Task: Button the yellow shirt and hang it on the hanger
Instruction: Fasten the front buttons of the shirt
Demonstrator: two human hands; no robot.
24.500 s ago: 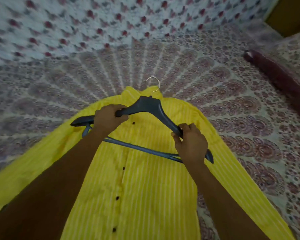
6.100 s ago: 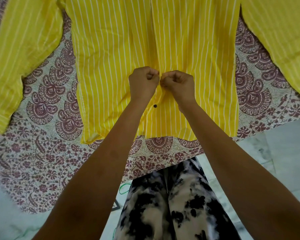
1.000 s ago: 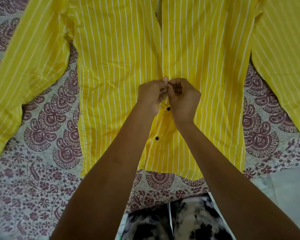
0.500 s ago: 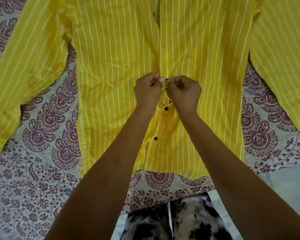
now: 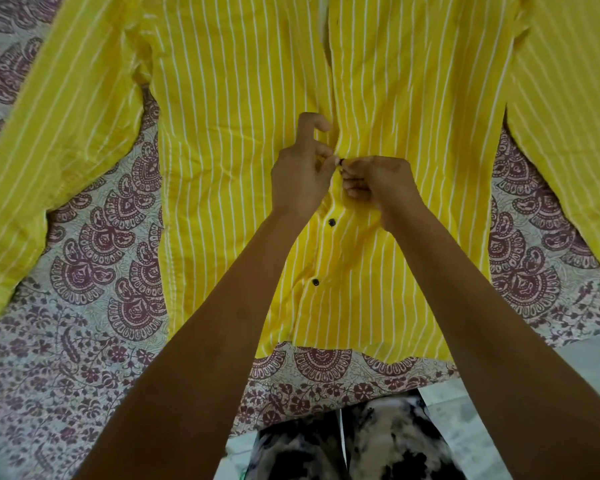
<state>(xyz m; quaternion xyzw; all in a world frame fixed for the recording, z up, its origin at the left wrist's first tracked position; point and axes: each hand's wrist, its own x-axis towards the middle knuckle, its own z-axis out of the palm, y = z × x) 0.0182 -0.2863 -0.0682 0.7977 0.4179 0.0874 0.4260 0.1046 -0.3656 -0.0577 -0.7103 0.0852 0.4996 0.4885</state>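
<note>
Between the two hands, right where the fingertips meet, sits a small black button (image 5: 341, 162) on the front opening of the yellow shirt (image 5: 239, 133). The left hand (image 5: 298, 178) pinches at this button with its thumb and a finger, and its index finger arches up free above the pinch. The right hand (image 5: 378, 181) has its fingers curled tight on the shirt's front edge, just beside the button, so both hands touch at that one spot. Nearer the person than the grip, two fastened buttons (image 5: 332, 222) lie one below the other along the closed part of the front. Beyond the grip the two front edges stand slightly apart. The shirt lies flat and face up on a patterned bedspread (image 5: 101, 237), with its sleeves spread out well to either side of the hands. Under the forearms, past the shirt's hem, black-and-white trousers (image 5: 343, 445) show against a pale floor (image 5: 499, 393).
</note>
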